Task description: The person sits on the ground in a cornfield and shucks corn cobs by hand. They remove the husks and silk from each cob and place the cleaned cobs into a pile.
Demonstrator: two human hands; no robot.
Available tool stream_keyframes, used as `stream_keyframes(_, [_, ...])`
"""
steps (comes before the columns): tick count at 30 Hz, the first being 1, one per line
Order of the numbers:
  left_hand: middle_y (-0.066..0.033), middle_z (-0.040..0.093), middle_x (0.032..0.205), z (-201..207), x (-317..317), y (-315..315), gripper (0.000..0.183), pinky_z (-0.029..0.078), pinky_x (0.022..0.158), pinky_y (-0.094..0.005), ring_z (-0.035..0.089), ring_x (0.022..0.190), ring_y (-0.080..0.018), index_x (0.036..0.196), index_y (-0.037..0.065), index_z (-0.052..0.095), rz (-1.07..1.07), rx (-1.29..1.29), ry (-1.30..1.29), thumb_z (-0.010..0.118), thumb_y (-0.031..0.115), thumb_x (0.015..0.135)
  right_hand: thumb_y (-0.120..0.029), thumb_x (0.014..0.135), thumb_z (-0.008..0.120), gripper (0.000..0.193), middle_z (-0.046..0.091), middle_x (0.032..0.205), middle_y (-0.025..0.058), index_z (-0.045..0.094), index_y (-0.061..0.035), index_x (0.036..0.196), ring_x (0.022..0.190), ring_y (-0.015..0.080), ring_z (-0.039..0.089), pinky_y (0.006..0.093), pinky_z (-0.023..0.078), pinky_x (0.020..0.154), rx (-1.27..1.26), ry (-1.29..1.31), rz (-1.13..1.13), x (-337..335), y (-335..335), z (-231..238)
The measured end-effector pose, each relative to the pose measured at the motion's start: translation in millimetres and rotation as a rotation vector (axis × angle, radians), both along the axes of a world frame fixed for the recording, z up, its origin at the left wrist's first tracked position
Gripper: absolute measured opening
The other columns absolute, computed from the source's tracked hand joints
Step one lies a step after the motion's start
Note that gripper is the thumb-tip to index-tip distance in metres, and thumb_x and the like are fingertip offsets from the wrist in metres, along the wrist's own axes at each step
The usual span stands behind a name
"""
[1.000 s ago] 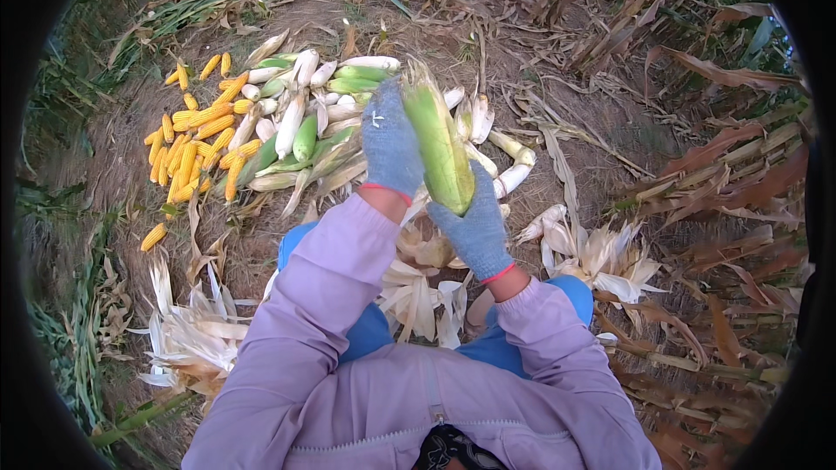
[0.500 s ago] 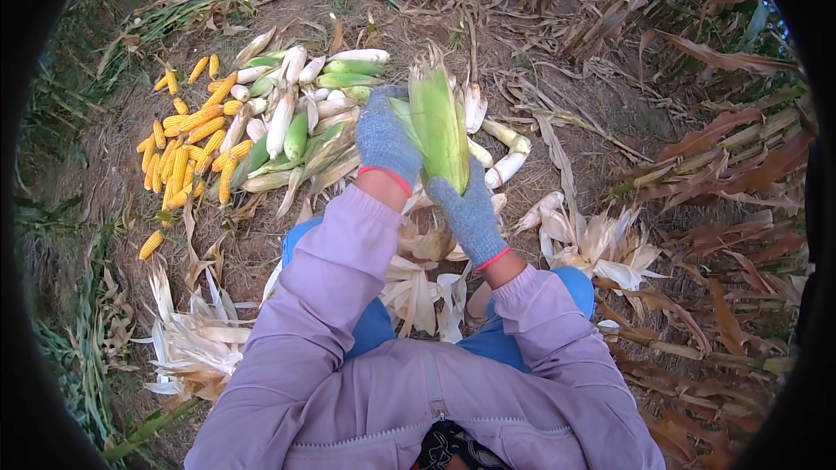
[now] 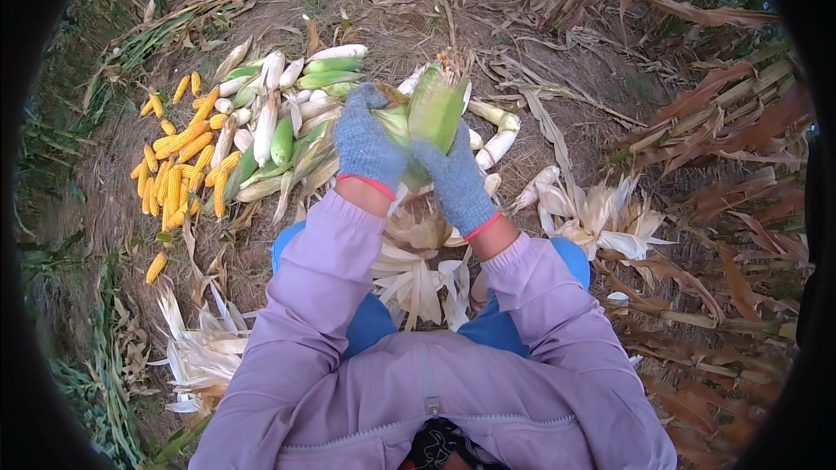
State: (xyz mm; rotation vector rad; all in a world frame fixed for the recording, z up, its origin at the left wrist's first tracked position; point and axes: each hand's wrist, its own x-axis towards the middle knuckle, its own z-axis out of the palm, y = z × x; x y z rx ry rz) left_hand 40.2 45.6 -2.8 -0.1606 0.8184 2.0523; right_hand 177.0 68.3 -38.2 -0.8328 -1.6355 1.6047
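Husking seems in hand, the left hand (image 3: 371,141) gripping a husk flap (image 3: 396,128), the right hand (image 3: 456,181) clasping the corn ear (image 3: 438,108); next probably calls for a firm downward pull.

Support surface: brown soil (image 3: 396,24), strewn with dry plant litter. At left, husked yellow corn cobs (image 3: 174,187) lie in a loose heap; a single cob (image 3: 156,267) lies apart below it. Adjoining on the right: piled unhusked corn ears (image 3: 282,141), green and pale. Pale dry corn husks (image 3: 206,352) lie in separate clumps.
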Motion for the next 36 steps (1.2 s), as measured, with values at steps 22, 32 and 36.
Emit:
stream_keyframes(22, [0.0061,0.038,0.063,37.4,46.4,-43.4,0.026,0.036,0.057,-0.0292,0.039,0.053,-0.0093,0.093,0.016,0.054,-0.512,0.394,-0.038,0.039,0.03,0.11,-0.043,0.097,0.061,0.055,0.059,0.127,0.0134,0.047,-0.0112,0.139,0.114,0.031,0.06,0.0474,0.05,0.1,-0.605,0.751,-0.33,10.3,64.9,1.6])
stream_keyframes(32, [-0.002,0.059,0.086,-32.1,16.9,-65.7,0.017,0.05,0.072,-0.0323,0.058,0.079,-0.015,0.111,0.007,0.059,-0.45,-0.081,1.495,0.057,0.019,0.1,-0.032,0.096,0.067,0.059,0.058,0.128,0.0126,0.042,-0.0069,0.144,0.116,0.0269,0.059,0.0436,0.051,0.099,-0.345,0.553,-0.398,42.2,87.2,10.4])
stream_keyframes(36, [-0.0091,0.062,0.115,-44.6,-13.1,-70.2,0.025,0.052,0.086,-0.0312,0.06,0.102,-0.0168,0.117,0.002,0.063,-0.392,-0.316,1.015,0.063,0.01,0.093,-0.023,0.094,0.069,0.055,0.06,0.124,0.0133,0.045,-0.0006,0.139,0.108,0.0231,0.063,0.0365,0.053,0.093,-0.074,0.248,-0.366,46.8,77.7,15.8])
